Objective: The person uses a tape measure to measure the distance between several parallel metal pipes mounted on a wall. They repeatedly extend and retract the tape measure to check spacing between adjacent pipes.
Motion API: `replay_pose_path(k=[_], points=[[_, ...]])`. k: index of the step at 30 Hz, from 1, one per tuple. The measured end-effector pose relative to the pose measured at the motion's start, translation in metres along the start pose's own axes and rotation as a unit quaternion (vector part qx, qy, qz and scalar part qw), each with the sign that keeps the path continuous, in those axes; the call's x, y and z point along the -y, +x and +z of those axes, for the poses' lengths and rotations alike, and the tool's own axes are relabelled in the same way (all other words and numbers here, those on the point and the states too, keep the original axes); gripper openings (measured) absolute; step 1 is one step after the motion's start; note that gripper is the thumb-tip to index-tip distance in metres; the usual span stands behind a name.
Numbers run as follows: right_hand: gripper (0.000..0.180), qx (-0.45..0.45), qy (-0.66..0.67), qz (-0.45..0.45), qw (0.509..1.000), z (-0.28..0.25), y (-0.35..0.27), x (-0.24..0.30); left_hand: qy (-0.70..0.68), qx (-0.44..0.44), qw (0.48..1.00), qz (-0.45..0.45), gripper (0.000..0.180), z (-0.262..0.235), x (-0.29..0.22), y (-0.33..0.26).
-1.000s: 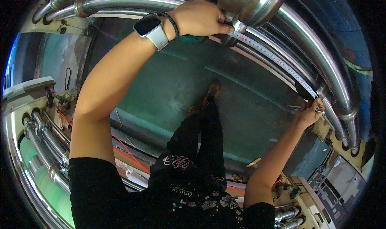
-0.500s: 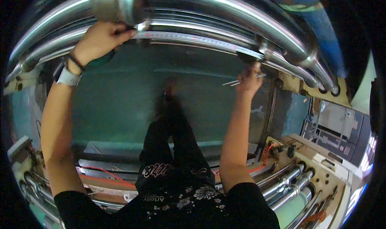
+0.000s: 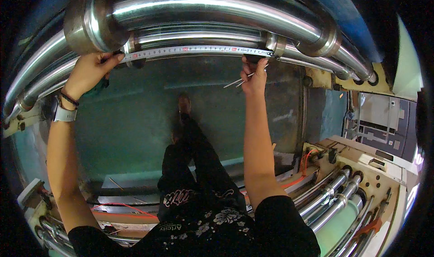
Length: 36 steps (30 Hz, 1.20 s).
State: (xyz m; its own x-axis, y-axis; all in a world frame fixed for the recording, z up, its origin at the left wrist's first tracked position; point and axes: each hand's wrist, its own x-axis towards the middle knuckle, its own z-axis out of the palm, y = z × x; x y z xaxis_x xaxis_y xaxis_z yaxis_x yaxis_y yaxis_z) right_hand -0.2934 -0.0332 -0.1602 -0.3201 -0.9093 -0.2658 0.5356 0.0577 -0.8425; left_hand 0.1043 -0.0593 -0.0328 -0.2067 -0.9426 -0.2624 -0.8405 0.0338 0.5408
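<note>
Tape [image 3: 190, 49] runs left-right along the roller [image 3: 199, 37]; we pinch its left end with left hand [image 3: 88, 72], right with right hand [image 3: 256, 78].

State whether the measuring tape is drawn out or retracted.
Drawn out: the measuring tape stretches between the left hand and the right hand, alongside a steel roller.

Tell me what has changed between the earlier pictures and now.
The view has swung round: the tape measure, which sloped down to the right a second ago, now runs nearly level, and both hands appear farther left in the picture. Nothing was visibly taken hold of or let go. The left hand stays at the tape's left end, the right hand near its right end with the thin rods.
</note>
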Motion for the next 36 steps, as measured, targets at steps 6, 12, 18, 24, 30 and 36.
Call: replay_pose_path(k=[6,12,18,24,30,36], points=[[0.053,-0.006,0.010,-0.002,1.000,-0.006,0.004,-0.004,0.008,0.017,1.000,-0.017,0.039,-0.003,-0.008,0.001],[0.055,-0.008,0.003,-0.002,1.000,-0.003,0.002,-0.003,0.006,0.002,1.000,-0.015,0.039,-0.001,-0.010,-0.002],[0.040,-0.043,-0.020,0.028,0.998,-0.002,-0.012,0.012,0.036,0.011,0.999,-0.028,0.040,-0.005,-0.016,-0.003],[0.021,-0.138,-0.183,-0.214,0.950,0.026,-0.035,0.041,0.020,0.007,1.000,-0.016,0.041,-0.003,-0.004,-0.002],[0.010,-0.119,-0.279,-0.337,0.891,0.017,-0.007,0.038,0.020,0.002,1.000,0.003,0.040,-0.002,-0.007,0.001],[0.012,-0.131,-0.237,-0.306,0.913,0.013,-0.001,0.037,0.052,0.001,0.999,-0.008,0.041,-0.004,-0.009,-0.005]])
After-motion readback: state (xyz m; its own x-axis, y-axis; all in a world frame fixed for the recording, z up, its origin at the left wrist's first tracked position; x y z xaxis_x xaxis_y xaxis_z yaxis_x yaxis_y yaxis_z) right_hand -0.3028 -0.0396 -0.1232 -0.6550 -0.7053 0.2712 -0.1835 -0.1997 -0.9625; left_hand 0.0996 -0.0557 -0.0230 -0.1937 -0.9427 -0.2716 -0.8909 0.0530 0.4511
